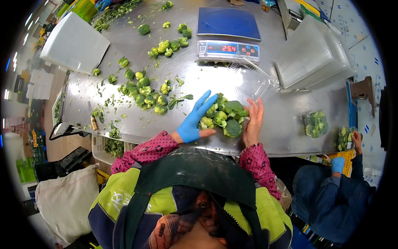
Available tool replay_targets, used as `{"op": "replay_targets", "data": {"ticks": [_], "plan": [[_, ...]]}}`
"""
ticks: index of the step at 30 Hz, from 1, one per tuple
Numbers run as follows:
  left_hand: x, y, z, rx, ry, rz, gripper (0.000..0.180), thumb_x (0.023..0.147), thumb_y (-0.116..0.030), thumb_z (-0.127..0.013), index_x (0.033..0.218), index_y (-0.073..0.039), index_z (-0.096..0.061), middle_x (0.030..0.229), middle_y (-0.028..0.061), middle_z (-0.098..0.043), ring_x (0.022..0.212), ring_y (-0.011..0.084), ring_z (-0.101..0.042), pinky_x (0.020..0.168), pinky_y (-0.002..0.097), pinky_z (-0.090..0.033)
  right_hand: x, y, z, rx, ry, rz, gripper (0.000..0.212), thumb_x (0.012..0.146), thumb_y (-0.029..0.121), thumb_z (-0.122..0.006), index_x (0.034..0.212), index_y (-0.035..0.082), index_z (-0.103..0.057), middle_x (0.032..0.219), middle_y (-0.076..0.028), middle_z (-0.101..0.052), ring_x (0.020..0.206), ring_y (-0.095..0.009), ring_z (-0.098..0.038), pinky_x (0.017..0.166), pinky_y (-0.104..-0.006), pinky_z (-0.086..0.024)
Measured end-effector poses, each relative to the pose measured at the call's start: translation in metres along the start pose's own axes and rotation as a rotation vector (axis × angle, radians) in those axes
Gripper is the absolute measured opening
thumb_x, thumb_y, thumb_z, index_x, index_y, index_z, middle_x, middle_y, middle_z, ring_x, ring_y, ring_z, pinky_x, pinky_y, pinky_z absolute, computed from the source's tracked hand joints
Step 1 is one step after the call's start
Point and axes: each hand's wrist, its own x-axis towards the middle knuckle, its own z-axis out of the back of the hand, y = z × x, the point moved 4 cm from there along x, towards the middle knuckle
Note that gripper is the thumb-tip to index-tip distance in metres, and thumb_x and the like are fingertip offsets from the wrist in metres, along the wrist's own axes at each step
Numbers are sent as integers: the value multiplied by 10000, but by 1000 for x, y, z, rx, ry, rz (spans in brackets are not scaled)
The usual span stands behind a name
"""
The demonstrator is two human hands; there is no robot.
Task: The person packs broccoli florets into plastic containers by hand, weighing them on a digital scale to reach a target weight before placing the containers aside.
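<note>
Just past the worker's dark apron, the left hand [191, 123] in a blue glove and the bare right hand [252, 123] cup a heap of green broccoli florets [224, 115] on the brushed steel table [286, 124]. The gloved fingers lie straight and close together along the heap's left side, thumb apart and reaching across its near edge; the bare fingers stand slightly apart against its right side. Neither hand is clamped. I cannot tell whether a tray sits beneath the heap.

To my eye, this step wants flat, even pressure from both palms, low down so no floret rolls out, and gentle enough to spare the buds. Loose cut florets [144, 92] lie farther left, with trimmings best kept out of the heap. Beyond the right fingertips rests an open, clear plastic container [259, 81], near a grey scale with a blue platform [228, 25].

As for writing, pale lettering marks the yellow-green vest [269, 207]. To the right, a co-worker's hand touches a clear broccoli pack [343, 140] bearing a pale label, too small to read. Farther off, red digits glow on the scale's display [228, 48].
</note>
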Motion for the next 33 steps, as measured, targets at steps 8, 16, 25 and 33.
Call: {"op": "replay_targets", "data": {"ticks": [8,16,25,33], "plan": [[-9,25,3,172,-136,61,1151,682,-371,-900,1591,-158,-227,1633,245,-28,1510,412,-120,1201,490,-220,24,-28,-48,-75,62,-47,459,1047,214,-505,1451,37,-376,1166,-138,-646,1052,-206,-613,955,-341,-489],[-12,39,22,371,-164,89,1101,660,-600,-837,1562,-218,-335,1603,278,-127,1467,463,-189,1180,534,-207,29,-32,-79,-226,150,124,454,1036,179,-525,1460,70,-406,1209,-92,-588,1101,-178,-558,991,-316,-445],[-10,49,43,150,-173,133,1049,712,-351,-868,1576,-201,-293,1629,264,-59,1507,455,-95,1205,489,-198,54,-45,-78,-327,199,129,340,1064,212,-490,1368,62,-501,1177,-64,-603,1092,-155,-552,984,-292,-431],[-14,56,42,15,-119,152,1078,723,-223,-872,1590,-167,-233,1644,193,-89,1505,387,-165,1207,467,-217,67,-39,-60,-484,200,224,276,1062,194,-496,1273,28,-563,1116,-89,-640,1073,-182,-602,951,-322,-473]]}}
